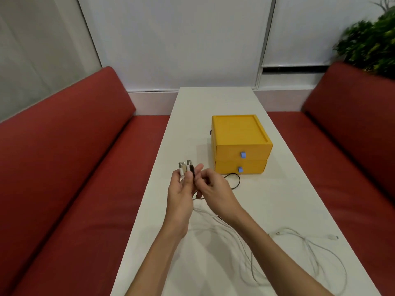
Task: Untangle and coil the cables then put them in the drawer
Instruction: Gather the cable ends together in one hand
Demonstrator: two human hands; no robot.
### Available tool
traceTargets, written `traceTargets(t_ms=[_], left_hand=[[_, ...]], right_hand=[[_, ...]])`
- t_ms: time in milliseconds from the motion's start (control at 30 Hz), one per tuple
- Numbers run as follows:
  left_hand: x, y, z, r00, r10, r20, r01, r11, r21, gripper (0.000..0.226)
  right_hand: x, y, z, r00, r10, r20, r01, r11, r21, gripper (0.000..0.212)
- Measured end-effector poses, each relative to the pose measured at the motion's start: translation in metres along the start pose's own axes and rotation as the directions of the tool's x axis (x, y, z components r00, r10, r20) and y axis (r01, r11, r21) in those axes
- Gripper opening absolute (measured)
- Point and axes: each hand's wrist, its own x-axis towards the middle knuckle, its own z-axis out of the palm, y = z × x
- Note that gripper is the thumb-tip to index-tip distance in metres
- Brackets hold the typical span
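Note:
My left hand point(181, 189) holds a bunch of cable plugs point(186, 167) upright, some white and one black, above the white table point(213, 107). My right hand point(215, 189) is right beside it, fingers curled at the black cable point(236, 182), which loops on the table toward the drawer unit. White cables point(310, 246) trail from the hands and lie tangled across the near right of the table. The yellow two-drawer unit point(239, 135) stands beyond the hands, both drawers closed, each with a blue knob point(243, 155).
Red benches point(74, 167) run along both sides of the narrow table. A green plant point(369, 43) sits at the far right above the right bench. A white wall is at the table's far end.

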Motion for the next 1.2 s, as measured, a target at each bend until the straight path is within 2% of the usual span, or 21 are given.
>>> traceTargets(t_ms=[133, 200, 267, 333, 400, 467, 533, 600, 700, 800, 900, 967, 1033, 1133, 1200], left_hand=[[0.003, 0.0, -0.002, 0.997, 0.048, 0.054, -0.048, 0.999, 0.012, 0.023], [0.005, 0.002, -0.004, 0.997, 0.071, 0.032, -0.072, 0.996, 0.051, 0.023], [0.01, 0.009, -0.007, 0.995, 0.087, -0.047, -0.084, 0.995, 0.057, 0.023], [0.015, 0.019, -0.015, 0.989, 0.093, -0.112, -0.097, 0.995, -0.038, 0.027], [0.018, 0.03, -0.024, 0.986, 0.072, -0.152, -0.094, 0.985, -0.144, 0.024], [0.018, 0.036, -0.036, 0.977, 0.047, -0.206, -0.08, 0.985, -0.156, 0.019], [0.016, 0.038, -0.046, 0.971, 0.047, -0.235, -0.081, 0.987, -0.137, 0.019], [0.015, 0.037, -0.056, 0.967, 0.045, -0.252, -0.076, 0.99, -0.116, 0.021], [0.013, 0.036, -0.071, 0.959, -0.005, -0.284, -0.039, 0.988, -0.147, 0.023], [0.009, 0.036, -0.079, 0.96, -0.013, -0.28, -0.029, 0.989, -0.145, 0.023], [0.006, 0.041, -0.081, 0.96, 0.024, -0.279, -0.054, 0.993, -0.102, 0.023], [0.006, 0.046, -0.085, 0.957, 0.044, -0.287, -0.076, 0.992, -0.101, 0.023], [0.006, 0.05, -0.09, 0.953, 0.049, -0.297, -0.087, 0.989, -0.115, 0.023], [0.005, 0.052, -0.094, 0.953, 0.05, -0.3, -0.089, 0.989, -0.118, 0.023], [0.004, 0.05, -0.094, 0.955, 0.045, -0.295, -0.085, 0.989, -0.125, 0.023]], right_hand=[[-0.004, -0.007, -0.001, 1.0, -0.022, 0.015, 0.022, 1.0, -0.012, 0.019], [-0.004, -0.012, -0.005, 0.997, -0.054, 0.052, 0.055, 0.998, -0.013, 0.018], [-0.002, -0.016, -0.014, 0.98, -0.087, 0.177, 0.104, 0.991, -0.086, 0.014], [0.004, -0.014, -0.027, 0.944, -0.084, 0.318, 0.167, 0.955, -0.245, 0.012], [0.014, -0.003, -0.043, 0.931, -0.057, 0.362, 0.245, 0.831, -0.5, 0.014], [0.024, 0.011, -0.064, 0.95, -0.027, 0.312, 0.264, 0.604, -0.752, 0.015], [0.029, 0.027, -0.09, 0.973, -0.02, 0.231, 0.212, 0.473, -0.855, 0.018], [0.032, 0.046, -0.12, 0.984, -0.03, 0.173, 0.168, 0.438, -0.883, 0.018], [0.028, 0.063, -0.16, 0.995, -0.02, 0.102, 0.097, 0.527, -0.845, 0.015], [0.021, 0.075, -0.188, 0.998, -0.034, 0.052, 0.061, 0.436, -0.898, 0.018], [0.015, 0.081, -0.204, 0.983, -0.124, -0.133, -0.064, 0.445, -0.893, 0.023], [0.012, 0.08, -0.212, 0.924, -0.191, -0.332, -0.18, 0.547, -0.817, 0.022], [0.008, 0.075, -0.219, 0.819, -0.271, -0.506, -0.206, 0.683, -0.7, 0.018], [-0.007, 0.067, -0.217, 0.69, -0.339, -0.64, -0.077, 0.844, -0.53, 0.019], [-0.022, 0.068, -0.204, 0.67, -0.298, -0.68, 0.004, 0.917, -0.398, 0.017]])
